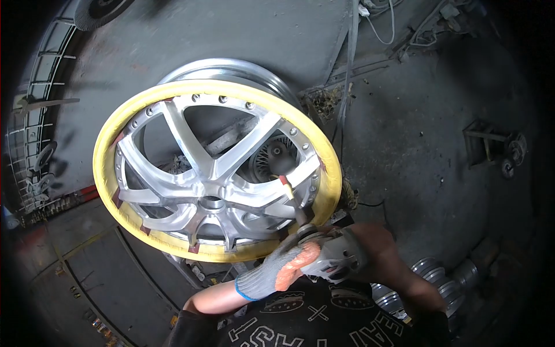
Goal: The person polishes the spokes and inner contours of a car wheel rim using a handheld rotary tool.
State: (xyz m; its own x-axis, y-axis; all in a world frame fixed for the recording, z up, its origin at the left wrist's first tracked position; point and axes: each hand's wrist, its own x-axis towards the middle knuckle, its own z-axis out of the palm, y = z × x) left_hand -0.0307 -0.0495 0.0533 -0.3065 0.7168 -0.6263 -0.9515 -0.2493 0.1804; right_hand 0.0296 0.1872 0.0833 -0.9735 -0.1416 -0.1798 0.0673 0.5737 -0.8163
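Observation:
A silver alloy wheel rim (211, 168), its outer lip wrapped in yellow tape (103, 159), is tilted up in front of me. My left hand (283, 266), in a grey glove with an orange coating, is wrapped round the front of a grey power grinder (338, 257). My right hand (373, 243) grips the grinder's rear; its fingers are mostly hidden and in shadow. A long shaft runs from the grinder over the taped lip. Its yellow and red tip (284, 182) is at a spoke on the rim's right side; contact is unclear.
A wire rack (43, 115) runs along the left wall. Several metal rims (436, 280) lie at lower right. A small metal stand (488, 141) is on the floor at right, and cables (381, 23) hang at the top. Another wheel part (272, 153) shows behind the spokes.

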